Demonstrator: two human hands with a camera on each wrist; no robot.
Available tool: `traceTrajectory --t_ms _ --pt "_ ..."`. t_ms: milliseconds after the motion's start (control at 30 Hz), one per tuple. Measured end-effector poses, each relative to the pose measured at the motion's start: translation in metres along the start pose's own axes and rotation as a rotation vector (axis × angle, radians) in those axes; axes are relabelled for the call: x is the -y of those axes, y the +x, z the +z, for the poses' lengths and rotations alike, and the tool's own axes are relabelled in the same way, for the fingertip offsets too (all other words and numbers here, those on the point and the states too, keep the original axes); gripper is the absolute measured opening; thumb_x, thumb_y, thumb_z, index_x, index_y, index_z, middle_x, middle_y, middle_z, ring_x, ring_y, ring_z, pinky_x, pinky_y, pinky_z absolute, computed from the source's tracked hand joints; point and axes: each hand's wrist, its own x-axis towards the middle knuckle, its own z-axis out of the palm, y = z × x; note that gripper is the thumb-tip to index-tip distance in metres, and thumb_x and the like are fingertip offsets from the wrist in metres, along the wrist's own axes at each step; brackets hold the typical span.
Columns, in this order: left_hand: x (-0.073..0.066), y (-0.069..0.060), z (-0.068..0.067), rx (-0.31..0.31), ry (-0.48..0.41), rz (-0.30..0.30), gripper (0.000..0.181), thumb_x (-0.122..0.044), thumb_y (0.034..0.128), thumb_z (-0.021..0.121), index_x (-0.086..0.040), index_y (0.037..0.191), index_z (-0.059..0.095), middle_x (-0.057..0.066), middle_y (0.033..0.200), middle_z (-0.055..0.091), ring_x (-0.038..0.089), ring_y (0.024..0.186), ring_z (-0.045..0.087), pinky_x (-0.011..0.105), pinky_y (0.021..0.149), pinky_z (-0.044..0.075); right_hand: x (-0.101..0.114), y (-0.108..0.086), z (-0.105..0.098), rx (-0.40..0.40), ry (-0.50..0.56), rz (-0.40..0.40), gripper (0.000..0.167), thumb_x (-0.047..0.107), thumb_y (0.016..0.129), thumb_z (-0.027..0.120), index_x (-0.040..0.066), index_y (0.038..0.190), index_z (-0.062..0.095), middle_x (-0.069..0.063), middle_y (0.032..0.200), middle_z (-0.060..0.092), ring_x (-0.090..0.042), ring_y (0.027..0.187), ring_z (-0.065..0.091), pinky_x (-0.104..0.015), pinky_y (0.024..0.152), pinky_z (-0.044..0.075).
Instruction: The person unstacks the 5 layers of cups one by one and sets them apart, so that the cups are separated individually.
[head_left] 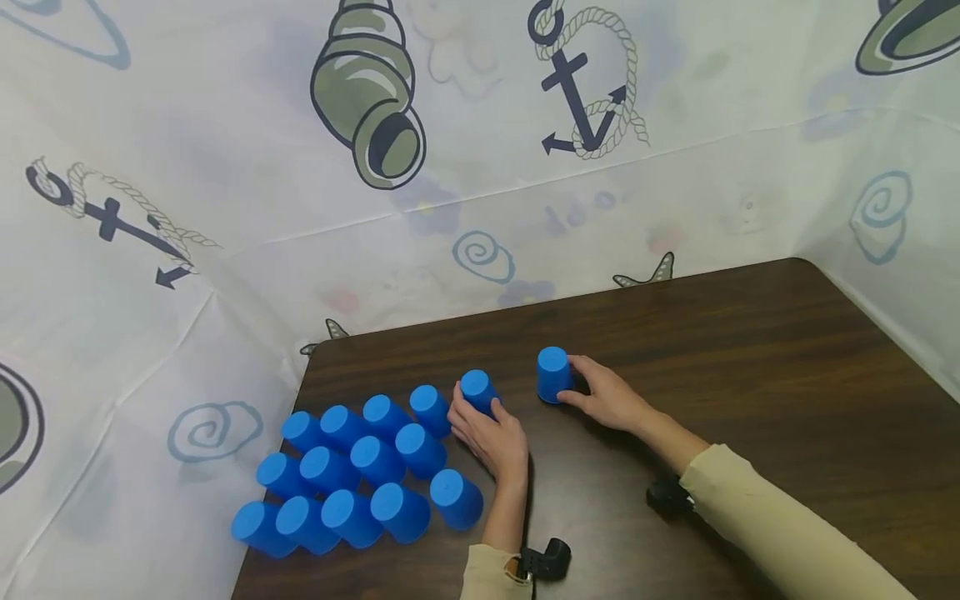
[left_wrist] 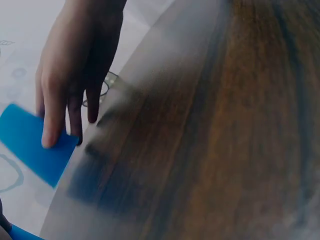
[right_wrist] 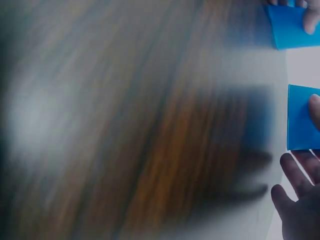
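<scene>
In the head view my left hand (head_left: 491, 437) grips an upside-down blue plastic cup (head_left: 477, 388) at the right end of the back row, thumb on one side and fingers on the other. To its right, my right hand (head_left: 611, 396) holds a separate upside-down blue cup (head_left: 553, 377) between thumb and fingers. The left wrist view catches the right hand (left_wrist: 75, 60) at a tilted blue-looking cup (left_wrist: 37, 142); only a sliver of the left hand shows. In the right wrist view the right thumb lies against its cup (right_wrist: 301, 120), with other fingers spread below.
Several more upside-down blue cups (head_left: 377, 461) stand in three rows at the table's left. The dark wooden table (head_left: 750, 358) extends right. A white patterned sheet (head_left: 487, 200) hangs behind and at both sides. Black wrist cameras (head_left: 551, 560) sit at the sleeves.
</scene>
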Motion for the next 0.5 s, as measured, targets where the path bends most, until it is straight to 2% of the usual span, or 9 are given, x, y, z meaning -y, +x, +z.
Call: traceTrajectory --t_ms 233,500 --pt "0.002 -0.001 0.001 0.015 0.017 0.014 0.059 -0.015 0.0963 0.062 -0.013 0.149 0.036 0.012 0.143 0.039 0.032 0.127 0.036 0.049 0.108 0.034 0.006 0.010 0.019 -0.032 -0.063 -0.034 0.061 0.026 0.092 0.071 -0.002 0.140 0.046 -0.023 0.137 0.052 -0.040 0.127 0.049 -0.057 0.103 0.039" --pt "0.003 0.000 0.000 0.005 0.010 0.017 0.058 -0.014 0.0967 0.061 -0.012 0.149 0.036 0.013 0.143 0.038 0.031 0.128 0.035 0.050 0.108 0.033 0.007 0.013 0.029 -0.051 -0.140 -0.064 0.062 0.033 0.091 0.071 0.002 0.139 0.049 -0.018 0.133 0.058 -0.037 0.120 0.053 -0.059 0.099 0.041"
